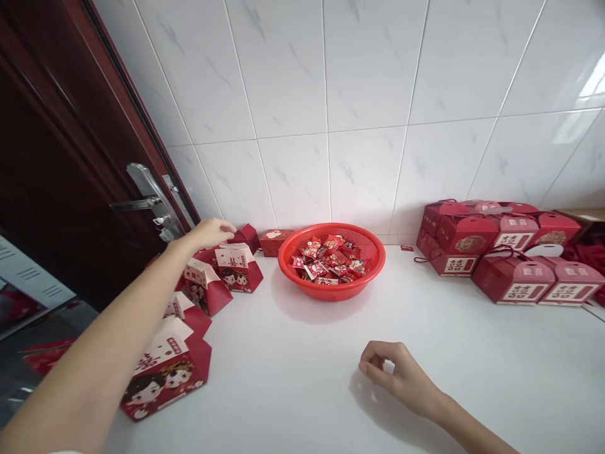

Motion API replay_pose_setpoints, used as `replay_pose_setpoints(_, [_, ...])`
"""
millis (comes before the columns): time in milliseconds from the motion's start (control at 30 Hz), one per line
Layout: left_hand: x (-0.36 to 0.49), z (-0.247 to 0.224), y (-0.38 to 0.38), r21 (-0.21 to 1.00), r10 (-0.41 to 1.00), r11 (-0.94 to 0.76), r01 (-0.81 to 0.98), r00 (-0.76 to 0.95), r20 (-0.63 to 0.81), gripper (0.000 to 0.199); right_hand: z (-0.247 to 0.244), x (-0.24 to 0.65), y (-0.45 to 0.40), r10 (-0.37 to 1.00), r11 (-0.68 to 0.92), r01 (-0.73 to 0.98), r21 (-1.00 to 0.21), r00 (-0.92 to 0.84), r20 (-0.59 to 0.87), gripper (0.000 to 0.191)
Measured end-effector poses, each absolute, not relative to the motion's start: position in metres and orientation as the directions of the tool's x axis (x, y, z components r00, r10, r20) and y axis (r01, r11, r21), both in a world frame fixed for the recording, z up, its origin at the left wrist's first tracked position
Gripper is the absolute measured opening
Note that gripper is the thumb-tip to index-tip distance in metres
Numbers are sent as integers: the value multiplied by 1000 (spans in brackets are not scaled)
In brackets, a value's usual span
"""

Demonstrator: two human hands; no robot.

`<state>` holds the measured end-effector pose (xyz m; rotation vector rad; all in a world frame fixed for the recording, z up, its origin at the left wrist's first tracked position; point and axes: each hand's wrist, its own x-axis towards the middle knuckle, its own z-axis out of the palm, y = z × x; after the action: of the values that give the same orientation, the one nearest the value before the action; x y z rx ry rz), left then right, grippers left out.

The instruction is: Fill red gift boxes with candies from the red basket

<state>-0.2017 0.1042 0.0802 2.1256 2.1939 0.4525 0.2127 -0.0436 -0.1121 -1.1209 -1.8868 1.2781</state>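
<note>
My left hand [212, 233] reaches to the back left, over the group of red and cream boxes, beside a dark red box [246, 238]; its fingers point right and what lies under them is partly hidden. Just below it stands a cream-topped box with cartoon figures [239, 268]. My right hand [390, 372] hovers above the white table [293, 378], its fingers curled with thumb and fingertip together and nothing visible between them. A red plastic basket [331, 291] between and beyond the hands holds many small wrapped packets [333, 258].
Closed red gift boxes [472, 243] are stacked at the right by the tiled wall [368, 176]. A flat red box [275, 243] lies left of the basket, a small red packet [407, 248] right of it. A dark door with a handle [151, 202] is at left.
</note>
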Motion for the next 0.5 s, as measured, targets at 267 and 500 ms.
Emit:
replay_pose_setpoints(267, [-193,63,130,311,999,43,949,-41,-13,47,-112,215,-46,862,230,357,-905,-507,19,18])
replay_pose_setpoints(500, [-207,61,116,327,994,106,939,-105,-20,37,-115,213,-48,854,224,361,-905,-520,4,17])
